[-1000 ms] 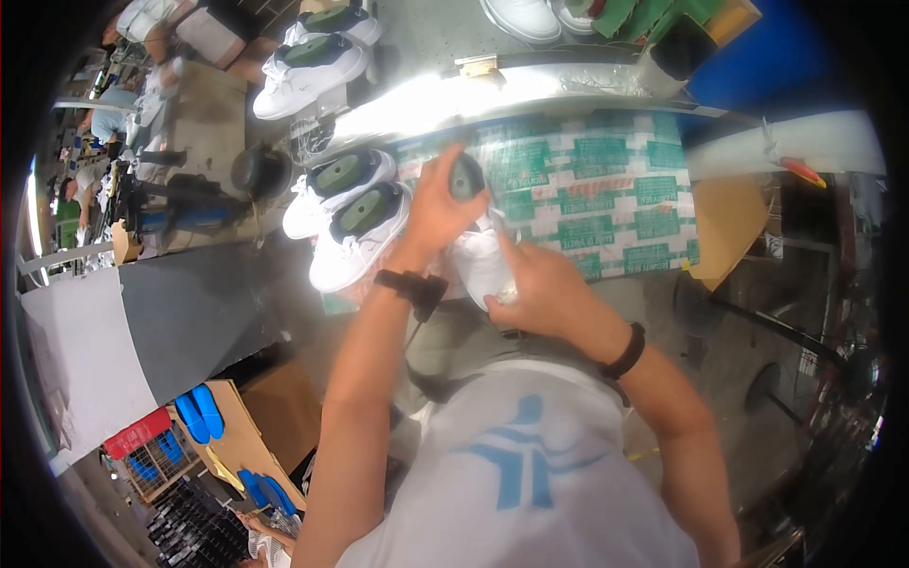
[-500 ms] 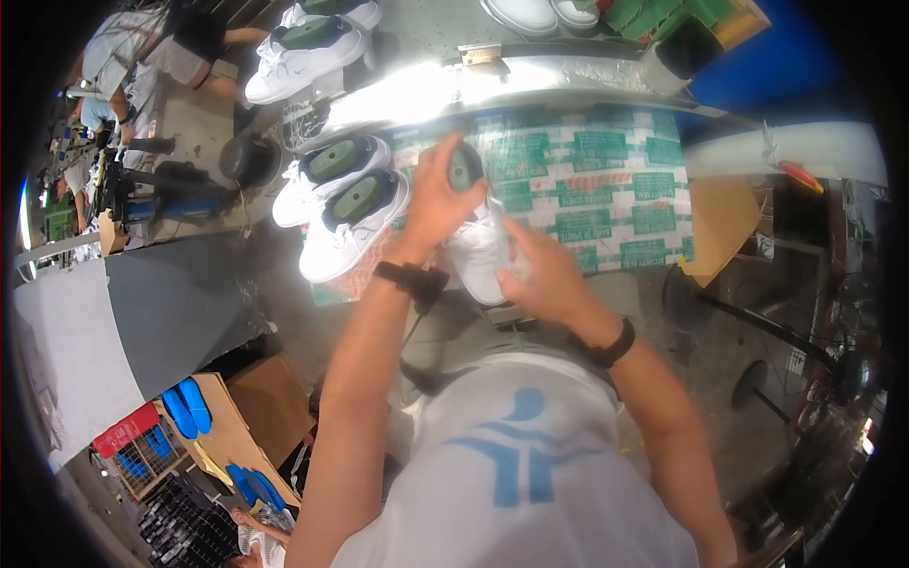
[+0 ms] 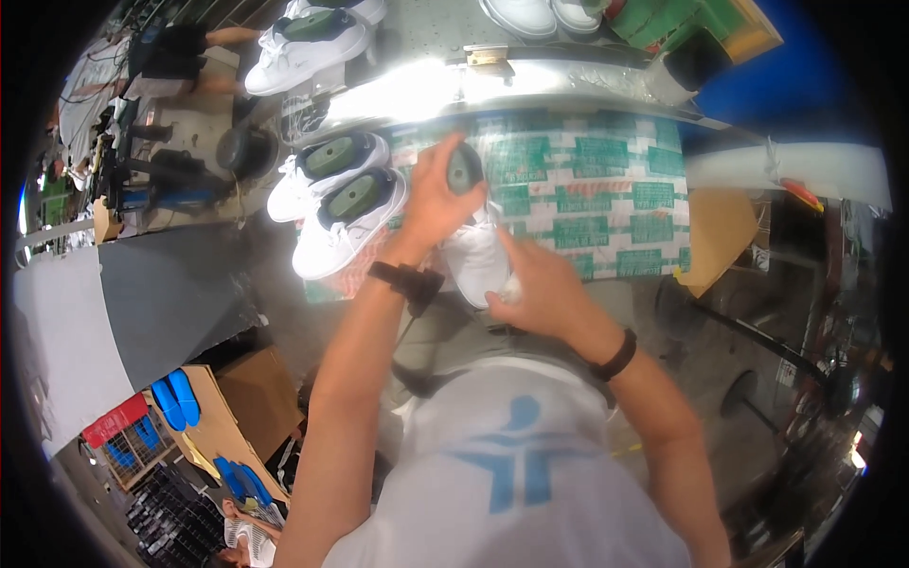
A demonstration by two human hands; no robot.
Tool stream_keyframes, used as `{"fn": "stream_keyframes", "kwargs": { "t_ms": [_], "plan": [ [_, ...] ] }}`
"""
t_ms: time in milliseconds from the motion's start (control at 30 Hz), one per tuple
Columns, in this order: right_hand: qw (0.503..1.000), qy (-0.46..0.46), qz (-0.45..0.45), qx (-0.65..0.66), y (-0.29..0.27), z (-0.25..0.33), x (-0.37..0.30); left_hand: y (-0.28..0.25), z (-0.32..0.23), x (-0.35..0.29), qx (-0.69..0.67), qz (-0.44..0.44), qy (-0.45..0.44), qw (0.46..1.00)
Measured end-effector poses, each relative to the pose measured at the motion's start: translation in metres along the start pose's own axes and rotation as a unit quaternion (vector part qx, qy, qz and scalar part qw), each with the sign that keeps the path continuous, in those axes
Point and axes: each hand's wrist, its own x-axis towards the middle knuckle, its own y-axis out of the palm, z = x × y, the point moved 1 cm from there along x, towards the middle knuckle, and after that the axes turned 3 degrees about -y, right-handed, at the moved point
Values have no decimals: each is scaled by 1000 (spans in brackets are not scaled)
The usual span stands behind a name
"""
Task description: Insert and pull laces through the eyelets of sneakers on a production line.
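A white lace-up sneaker (image 3: 476, 262) stands with its toe toward me at the near edge of the work surface, a dark green shoe last (image 3: 462, 170) filling its collar. My left hand (image 3: 437, 201) is closed around its heel end. Against the right side of the toe, my right hand (image 3: 544, 289) has its fingers and thumb curled in. A small pale patch shows between them, too blurred to tell whether it is a cloth or part of the sneaker. Left of my hands, two more white sneakers (image 3: 336, 248) with green lasts sit side by side.
Green-and-white printed wrapping (image 3: 606, 189) covers the work surface. Beyond it runs a shiny metal rail (image 3: 559, 80), with more white sneakers (image 3: 308, 57) behind. A green crate (image 3: 653, 28) stands far right. Lower left are a cardboard box (image 3: 258, 398) and blue shoe-shaped pieces (image 3: 176, 399).
My right hand has slid slightly nearer to me along the sneaker's toe. The left hand keeps its grip on the heel. At the far left, another person has shifted.
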Motion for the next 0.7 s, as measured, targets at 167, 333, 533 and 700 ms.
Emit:
{"fn": "stream_keyframes", "kwargs": {
  "t_ms": [167, 333, 533, 700],
  "plan": [
    [991, -60, -11, -122, 2, -8, 14, -4, -3, 0, -2, 2, -9, 1000],
    [989, -41, 43, -135, -34, 30, -36, -11, 1, 1, -2, -4, -10, 1000],
    [994, -37, 26, -103, -9, 54, -29, -9, 8, 0, -33, 35, -9, 999],
    [989, -119, -31, -80, 19, 47, 12, -27, -4, 10, -15, 146, -42, 988]
  ]
}}
